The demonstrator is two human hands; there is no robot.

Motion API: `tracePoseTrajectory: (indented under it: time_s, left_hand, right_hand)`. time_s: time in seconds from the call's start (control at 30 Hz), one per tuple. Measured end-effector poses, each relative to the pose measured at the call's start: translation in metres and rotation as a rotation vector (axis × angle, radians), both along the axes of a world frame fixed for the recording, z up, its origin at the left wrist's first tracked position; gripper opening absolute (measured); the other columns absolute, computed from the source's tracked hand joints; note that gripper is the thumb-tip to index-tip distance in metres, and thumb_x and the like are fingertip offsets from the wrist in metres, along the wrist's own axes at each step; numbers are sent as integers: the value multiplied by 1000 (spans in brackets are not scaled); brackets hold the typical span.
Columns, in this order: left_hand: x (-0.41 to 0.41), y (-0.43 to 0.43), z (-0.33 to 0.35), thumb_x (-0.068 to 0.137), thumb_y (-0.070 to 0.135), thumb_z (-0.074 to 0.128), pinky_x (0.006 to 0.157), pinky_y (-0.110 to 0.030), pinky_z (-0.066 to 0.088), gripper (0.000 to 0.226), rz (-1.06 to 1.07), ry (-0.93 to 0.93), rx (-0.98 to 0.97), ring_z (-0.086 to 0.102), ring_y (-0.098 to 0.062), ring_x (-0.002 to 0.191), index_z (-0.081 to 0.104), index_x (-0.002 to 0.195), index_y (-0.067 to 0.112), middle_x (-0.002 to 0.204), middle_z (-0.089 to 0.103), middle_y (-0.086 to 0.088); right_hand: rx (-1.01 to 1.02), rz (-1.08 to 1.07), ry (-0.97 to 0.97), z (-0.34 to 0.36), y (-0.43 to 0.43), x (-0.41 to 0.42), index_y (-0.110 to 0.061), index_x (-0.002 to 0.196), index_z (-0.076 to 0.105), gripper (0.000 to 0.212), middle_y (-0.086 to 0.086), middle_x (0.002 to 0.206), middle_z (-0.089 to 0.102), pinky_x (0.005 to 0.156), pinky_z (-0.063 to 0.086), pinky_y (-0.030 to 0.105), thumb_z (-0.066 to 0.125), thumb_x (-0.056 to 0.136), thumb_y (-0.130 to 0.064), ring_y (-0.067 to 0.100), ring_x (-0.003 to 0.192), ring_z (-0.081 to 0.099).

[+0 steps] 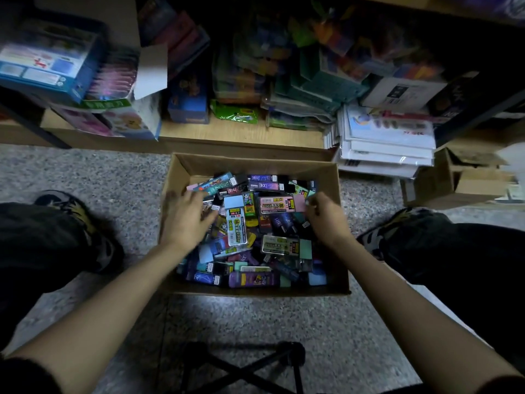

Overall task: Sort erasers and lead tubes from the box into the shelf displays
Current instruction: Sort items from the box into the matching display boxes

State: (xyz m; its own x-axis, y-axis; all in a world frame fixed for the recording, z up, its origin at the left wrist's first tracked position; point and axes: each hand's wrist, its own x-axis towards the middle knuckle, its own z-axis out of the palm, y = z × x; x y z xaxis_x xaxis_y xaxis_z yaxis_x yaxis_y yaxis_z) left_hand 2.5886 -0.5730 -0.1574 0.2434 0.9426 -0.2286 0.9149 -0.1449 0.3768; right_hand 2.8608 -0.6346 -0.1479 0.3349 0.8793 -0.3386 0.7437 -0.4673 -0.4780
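An open cardboard box [181, 166] sits on the floor between my feet, filled with several small lead tubes and erasers in pink, blue, purple and green. My left hand [189, 216] lies on the pile at the box's left side, fingers spread and relaxed over the packs. My right hand [326, 216] is at the right side, its fingertips pinching the end of a pink lead tube pack [279, 204]. A light blue pack [235, 220] lies between my hands. A low wooden shelf [241, 132] stands just behind the box.
The shelf holds stacked toy boxes [51, 64], coloured packets and a pile of white pads [386, 143]. A second, smaller cardboard box [454, 180] stands at the right. My shoes [82, 223] flank the box on the speckled floor. A folding stool's legs [244, 368] are below me.
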Motion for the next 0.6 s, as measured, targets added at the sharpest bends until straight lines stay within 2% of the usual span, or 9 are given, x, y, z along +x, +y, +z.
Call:
tracePoseTrajectory:
  time_s: [0.1,0.17,0.33,0.4,0.5,0.6]
  left_hand:
    - [14,-9,-14,83,43,66,93,-42,44,55,236,-169,-275,50,-33,115,52,122,6,125,53,-16]
    - [17,-16,-25,77,49,70,92,-42,44,66,334,-145,-346,48,-35,114,50,120,4,123,51,-19]
    - [25,-19,-42,70,56,72,87,-42,44,76,302,-45,-340,45,-36,113,49,117,2,119,52,-20]
    - [31,-16,-44,67,58,73,87,-44,44,80,323,-12,-329,47,-37,112,47,119,4,118,52,-19]
    - [41,-12,-46,63,56,77,92,-51,42,82,365,-51,-377,48,-38,111,44,117,5,119,48,-18]
    - [44,-3,-48,64,53,78,96,-54,40,82,378,-67,-435,46,-38,115,41,118,3,122,45,-20]
  right_hand:
    - [-211,-125,76,-19,-15,-11,-4,115,49,36,19,120,54,83,46,40,61,89,-26,36,107,55]
    - [-235,-251,124,-32,-27,-14,-1,118,45,47,21,124,47,90,45,43,65,86,-30,39,114,50]
    - [-233,-263,258,-49,-14,-20,-5,131,41,63,19,130,47,99,42,48,68,84,-37,36,121,46]
    - [-271,-256,215,-54,-3,-24,-9,133,37,71,18,131,43,100,40,51,68,81,-46,36,123,42]
    - [-314,-255,49,-58,8,-35,-9,130,32,86,18,132,40,102,35,48,69,71,-60,38,124,39]
    - [-261,-304,92,-61,12,-41,-8,130,30,89,21,133,37,98,38,46,76,68,-53,39,122,42]
